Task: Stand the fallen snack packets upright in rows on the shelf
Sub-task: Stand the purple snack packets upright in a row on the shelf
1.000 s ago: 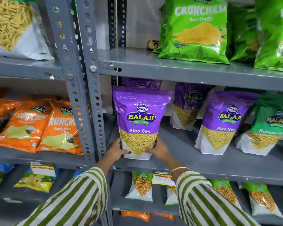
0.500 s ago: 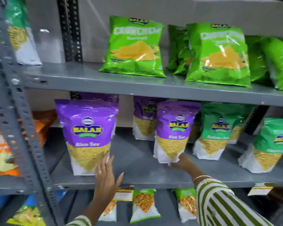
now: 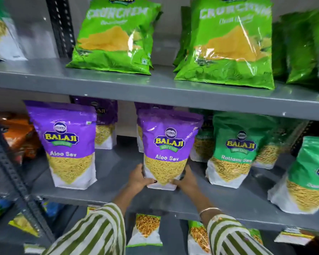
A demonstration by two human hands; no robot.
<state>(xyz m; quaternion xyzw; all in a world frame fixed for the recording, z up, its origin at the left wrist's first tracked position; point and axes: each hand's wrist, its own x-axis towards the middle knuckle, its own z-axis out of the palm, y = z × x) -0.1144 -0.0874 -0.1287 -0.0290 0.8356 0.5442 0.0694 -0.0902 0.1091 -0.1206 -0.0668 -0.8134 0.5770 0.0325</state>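
A purple Aloo Sev packet (image 3: 168, 144) stands upright near the front of the grey middle shelf (image 3: 118, 196). My left hand (image 3: 139, 178) grips its lower left corner and my right hand (image 3: 185, 181) grips its lower right corner. Another purple Aloo Sev packet (image 3: 66, 142) stands upright to the left, apart from both hands. More purple packets (image 3: 104, 124) stand behind these two. A green Ratlami Sev packet (image 3: 236, 150) is upright to the right, and another green packet (image 3: 309, 177) leans at the far right.
Green Crunchem bags (image 3: 116, 35) stand on the upper shelf (image 3: 155, 87). Orange bags (image 3: 17, 135) fill the bay to the left, behind a perforated grey upright (image 3: 13, 177). Small packets (image 3: 145, 230) stand on the lower shelf.
My hands left the first purple packet standing at the left. Both hands moved right and now hold the second purple packet, which has come forward on the shelf.
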